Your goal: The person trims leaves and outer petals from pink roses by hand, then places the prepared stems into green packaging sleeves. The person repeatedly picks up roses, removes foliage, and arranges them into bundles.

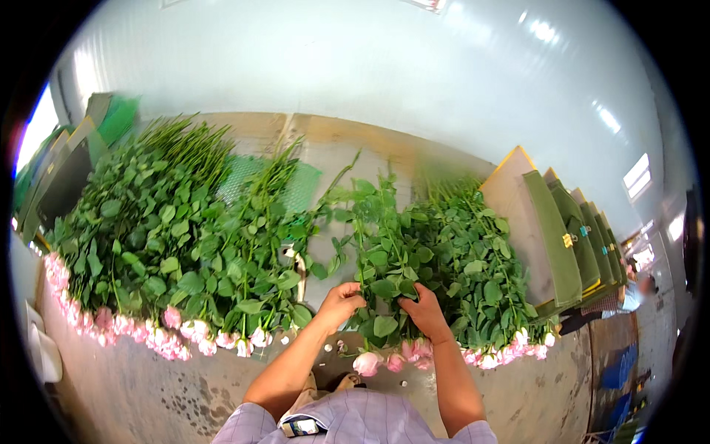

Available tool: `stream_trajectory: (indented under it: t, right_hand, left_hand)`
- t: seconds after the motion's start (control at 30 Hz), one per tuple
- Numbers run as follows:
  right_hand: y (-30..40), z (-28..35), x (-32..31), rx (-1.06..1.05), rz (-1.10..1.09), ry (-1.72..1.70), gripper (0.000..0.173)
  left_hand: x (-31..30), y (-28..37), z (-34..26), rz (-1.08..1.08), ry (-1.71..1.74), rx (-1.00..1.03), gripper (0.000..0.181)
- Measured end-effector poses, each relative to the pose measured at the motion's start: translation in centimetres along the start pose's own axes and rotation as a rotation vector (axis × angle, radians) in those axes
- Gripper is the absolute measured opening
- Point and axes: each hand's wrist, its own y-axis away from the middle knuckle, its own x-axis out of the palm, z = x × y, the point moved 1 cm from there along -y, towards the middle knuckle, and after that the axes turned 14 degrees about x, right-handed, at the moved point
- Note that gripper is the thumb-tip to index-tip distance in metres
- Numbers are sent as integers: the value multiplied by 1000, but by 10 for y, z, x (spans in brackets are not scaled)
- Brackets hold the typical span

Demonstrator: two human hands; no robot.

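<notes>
Both of my hands are over the near side of a table of long-stemmed pink roses, their heads towards me. My left hand point(343, 304) pinches a rose stem point(359, 244) between thumb and fingers; a pale pink rose head point(368, 364) hangs below it past the table edge. My right hand point(426, 315) is closed around leafy rose stems point(392, 266), with several pink heads point(416, 351) under the wrist. Leaves partly hide the fingertips of both hands. To the left lies a large heap of roses point(166, 233), and to the right a smaller heap point(471, 261).
Green mesh point(302, 186) lies under the stems on the tabletop point(327, 238). Green fabric-covered panels point(554, 238) with clips line the right end; similar panels point(66, 177) stand at left. A white wall point(310, 61) rises behind. A person point(627, 297) is in the right background. Petals dot the floor point(222, 383).
</notes>
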Motion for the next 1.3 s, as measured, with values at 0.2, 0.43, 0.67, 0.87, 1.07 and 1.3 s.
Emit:
stream_trajectory:
  t: [0.2,0.43,0.67,0.87,1.07,1.3]
  right_hand:
    - [76,37,-68,-88,-145,-13,26]
    - [204,-3,-226,-296,-510,-52,32]
    - [315,-149,-464,-320,-895,-145,53]
    - [311,-208,-632,-192,-1035,269,38]
    - [186,-213,-719,-28,-631,231,43]
    - [-62,-372,-737,-127,-646,511,36]
  left_hand:
    - [93,5,-10,119,171,263,34]
    - [216,24,-38,273,170,377,41]
    - [328,15,-18,-7,125,535,49]
    - [426,16,-28,-133,-42,649,37]
    - [502,25,-31,47,-137,712,43]
    - [606,14,-22,-128,-323,764,46]
